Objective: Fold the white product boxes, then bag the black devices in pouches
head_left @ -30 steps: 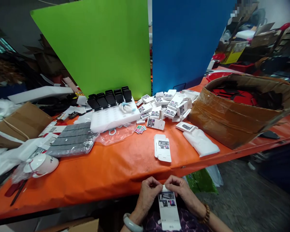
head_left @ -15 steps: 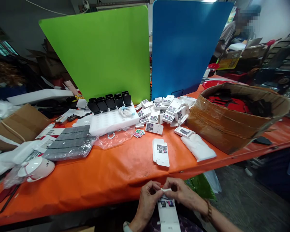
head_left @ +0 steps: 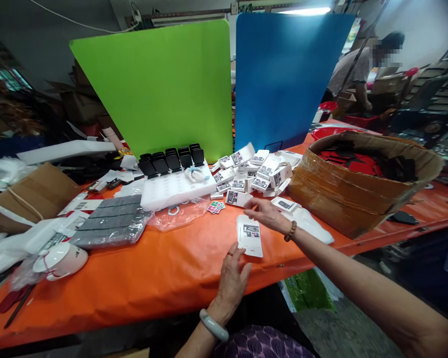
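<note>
Two hands meet at a flat carton (head_left: 250, 238), just below the frame's centre.
The left hand (head_left: 230, 279) has fingers spread by its lower edge, contact unclear; the right hand (head_left: 269, 216), fingers loosely extended, hangs near its top on the table (head_left: 164, 268).

We find an open lane over the orange tablecloth (head_left: 171, 268) at lower centre-left, between the grey wrapped bundle (head_left: 110, 221) and the left hand (head_left: 231, 279). Piled white boxes (head_left: 268, 166) obstruct the centre, a cardboard carton (head_left: 328, 194) the right; a green panel (head_left: 160, 89) and blue panel (head_left: 283, 84) wall the top.
</note>
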